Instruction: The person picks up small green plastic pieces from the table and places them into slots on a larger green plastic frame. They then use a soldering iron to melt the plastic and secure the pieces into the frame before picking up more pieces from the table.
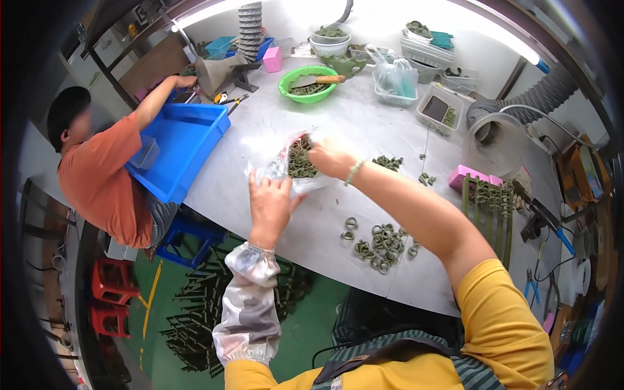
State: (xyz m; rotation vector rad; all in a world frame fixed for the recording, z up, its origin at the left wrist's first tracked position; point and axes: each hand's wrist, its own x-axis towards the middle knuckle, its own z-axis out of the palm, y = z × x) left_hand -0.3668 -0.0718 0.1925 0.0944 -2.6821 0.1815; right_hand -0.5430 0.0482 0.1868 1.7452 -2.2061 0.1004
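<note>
Yellow sleeve [500, 318], worn, right arm: nearest item, beyond the near edge of the surface [312, 224].

Plastic bag [279, 162], one, thin and clear: set at the left part of the surface, close to the near edge. Contents: dark green ring pieces [301, 162], many.

Left hand [270, 208]: fingers spread along the bag's near left side; whether they pinch the film, cannot tell.

Right hand [333, 158]: curled at the bag's right side, fingertips hidden; what they pinch, if anything, cannot tell. Bracelet [354, 173], pale green, at the wrist.

Loose rings [385, 246], one scattered group: near edge, right of the bag. Small heap [388, 162] of similar pieces: beyond the right forearm.

Hazards, as judged: bag could slump and spill toward the near edge should the left hand slacken; thin film could tear where ring ends catch; bracelet could snag bag or pieces; the forearm, lying between heap and loose rings, could sweep either aside if lowered, the outermost rings then dropping to the green floor [159, 351].
</note>
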